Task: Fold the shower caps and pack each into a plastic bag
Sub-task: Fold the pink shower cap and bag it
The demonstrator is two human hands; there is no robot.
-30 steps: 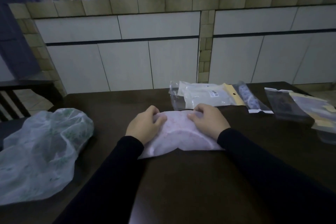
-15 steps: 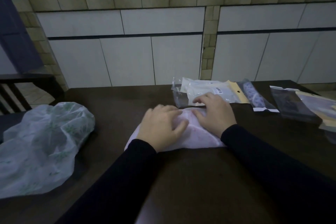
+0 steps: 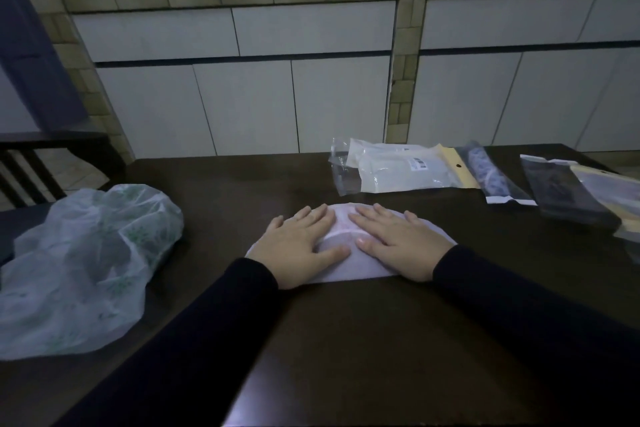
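A pale pink shower cap [image 3: 343, 236] lies folded flat on the dark table [image 3: 346, 340], in the middle. My left hand [image 3: 301, 246] presses on its left half with straight, spread fingers. My right hand [image 3: 398, 243] lies flat on its right half the same way. A second shower cap [image 3: 83, 267], translucent with green print, sits crumpled at the table's left. Behind the pink cap lies a packed plastic bag [image 3: 398, 170] with a yellow header, and an empty clear bag [image 3: 341, 166] sticks out from under it.
More plastic bags lie along the right: a narrow one with a dark patterned roll [image 3: 488, 177], a dark flat one [image 3: 561, 194], and a yellow-edged one [image 3: 613, 191] at the frame's edge. A tiled wall stands behind the table. A dark chair [image 3: 38, 163] stands at far left.
Both hands went from curled at the cap's far edge to lying flat and spread on it. The cap now sits flatter, as a narrower folded shape.
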